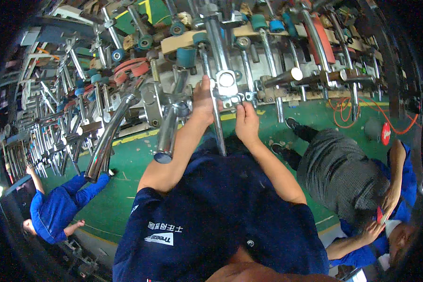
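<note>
In front of me stands an assembly of shiny metal tubes with a square metal clamp block (pixel 227 83) at its lower end. My left hand (pixel 203 104) is at the left of this block, its fingers pointing up. It is wrapped against a slim chromed rod (pixel 217 123) that slants down toward me, and part of the hand is hidden behind the rod. My right hand (pixel 247 123) is closed, with fingertips pinched at the small fittings (pixel 232 101) under the block. What sits between those fingertips is too small to make out.
Racks of clamps with chromed tubes (pixel 160 145) and teal rollers (pixel 186 57) crowd both sides. A thick tube end (pixel 296 74) juts out at right. One co-worker in blue (pixel 56 211) is at far left, another (pixel 352 178) close at right. An orange hose (pixel 383 113) hangs there.
</note>
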